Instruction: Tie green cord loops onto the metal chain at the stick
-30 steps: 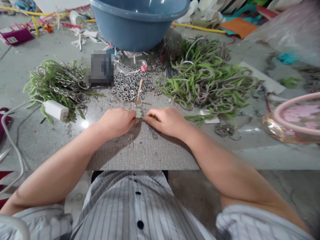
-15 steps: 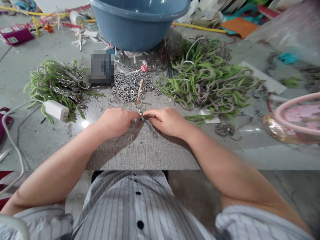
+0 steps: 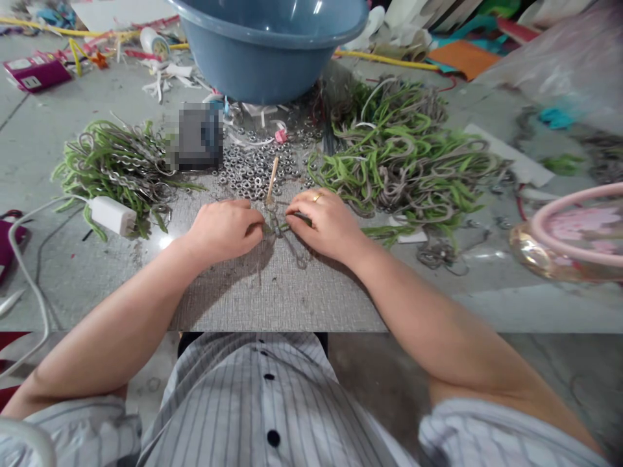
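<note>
My left hand (image 3: 228, 227) is closed in a pinch left of a small knot of green and grey cord (image 3: 278, 229), gripping one end of it. From the other side my right hand (image 3: 325, 224), with a ring on one finger, pinches a green end of the same cord. A grey loop of the cord hangs down onto the table between the hands. Just beyond stands a thin wooden stick (image 3: 273, 178), its lower end close to the cord. Metal nuts (image 3: 248, 175) lie scattered behind it. The fingertips are partly hidden.
A blue basin (image 3: 263, 65) stands at the back. Heaps of green and grey cords lie right (image 3: 389, 155) and left (image 3: 107, 159). A white charger (image 3: 111, 215) with its cable lies at left, and a pink-handled item (image 3: 569, 227) at right. The table's front edge is near my body.
My hands have moved apart from the middle, each drawing outward on the cord. More of the cord and knot now shows between them.
</note>
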Action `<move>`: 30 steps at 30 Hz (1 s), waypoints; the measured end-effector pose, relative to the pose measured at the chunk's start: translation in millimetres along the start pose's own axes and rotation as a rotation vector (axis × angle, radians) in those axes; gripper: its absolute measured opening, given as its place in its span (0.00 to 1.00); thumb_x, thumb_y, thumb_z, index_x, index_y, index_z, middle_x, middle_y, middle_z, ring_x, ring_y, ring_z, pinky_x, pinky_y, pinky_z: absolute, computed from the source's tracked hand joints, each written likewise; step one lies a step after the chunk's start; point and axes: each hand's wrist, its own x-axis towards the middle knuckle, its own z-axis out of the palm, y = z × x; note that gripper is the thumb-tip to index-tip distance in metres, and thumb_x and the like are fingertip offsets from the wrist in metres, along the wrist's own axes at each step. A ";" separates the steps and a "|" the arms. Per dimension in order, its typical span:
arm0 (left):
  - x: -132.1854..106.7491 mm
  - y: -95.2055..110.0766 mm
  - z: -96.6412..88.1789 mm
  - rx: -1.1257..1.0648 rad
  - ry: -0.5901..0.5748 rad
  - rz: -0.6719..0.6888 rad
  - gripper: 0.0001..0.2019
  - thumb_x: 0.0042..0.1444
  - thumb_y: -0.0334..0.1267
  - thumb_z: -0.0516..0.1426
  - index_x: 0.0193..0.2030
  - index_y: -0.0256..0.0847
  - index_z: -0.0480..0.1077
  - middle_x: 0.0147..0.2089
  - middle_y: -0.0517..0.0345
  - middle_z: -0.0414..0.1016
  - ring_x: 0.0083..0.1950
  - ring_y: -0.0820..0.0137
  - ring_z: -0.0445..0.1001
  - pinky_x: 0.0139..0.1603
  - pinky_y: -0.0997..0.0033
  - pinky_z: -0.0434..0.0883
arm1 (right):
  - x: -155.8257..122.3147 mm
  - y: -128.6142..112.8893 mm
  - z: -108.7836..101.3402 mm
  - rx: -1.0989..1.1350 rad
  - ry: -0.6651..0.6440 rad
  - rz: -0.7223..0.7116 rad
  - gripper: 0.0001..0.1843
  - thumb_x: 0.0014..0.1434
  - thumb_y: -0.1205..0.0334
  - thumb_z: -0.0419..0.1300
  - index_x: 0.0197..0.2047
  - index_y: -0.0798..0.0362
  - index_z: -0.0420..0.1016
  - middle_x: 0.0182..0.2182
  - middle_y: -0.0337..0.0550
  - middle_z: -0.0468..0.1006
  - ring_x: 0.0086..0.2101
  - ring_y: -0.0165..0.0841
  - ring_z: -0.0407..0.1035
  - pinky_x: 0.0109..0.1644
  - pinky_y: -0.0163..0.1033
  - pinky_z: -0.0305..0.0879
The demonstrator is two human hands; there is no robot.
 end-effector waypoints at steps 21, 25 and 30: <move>9.9 -14.2 22.5 -0.032 0.344 0.126 0.15 0.55 0.29 0.48 0.37 0.37 0.77 0.36 0.49 0.77 0.42 0.60 0.70 0.44 0.58 0.67 | 11.2 20.1 11.3 -0.087 0.126 0.015 0.13 0.61 0.65 0.57 0.47 0.52 0.78 0.40 0.48 0.83 0.43 0.42 0.73 0.55 0.52 0.59; 9.5 -13.0 23.3 -0.048 0.337 0.172 0.15 0.55 0.29 0.48 0.38 0.37 0.77 0.36 0.50 0.77 0.41 0.60 0.70 0.43 0.59 0.67 | 11.4 22.3 11.7 -0.077 0.134 0.029 0.12 0.59 0.67 0.59 0.45 0.52 0.79 0.40 0.47 0.83 0.43 0.43 0.74 0.50 0.50 0.61; 8.7 -10.8 21.7 -0.072 0.301 0.198 0.15 0.54 0.29 0.49 0.39 0.37 0.77 0.37 0.51 0.77 0.42 0.61 0.70 0.44 0.59 0.66 | 9.3 20.9 6.9 -0.049 0.161 0.097 0.10 0.58 0.68 0.60 0.42 0.51 0.80 0.38 0.46 0.83 0.41 0.43 0.74 0.50 0.50 0.62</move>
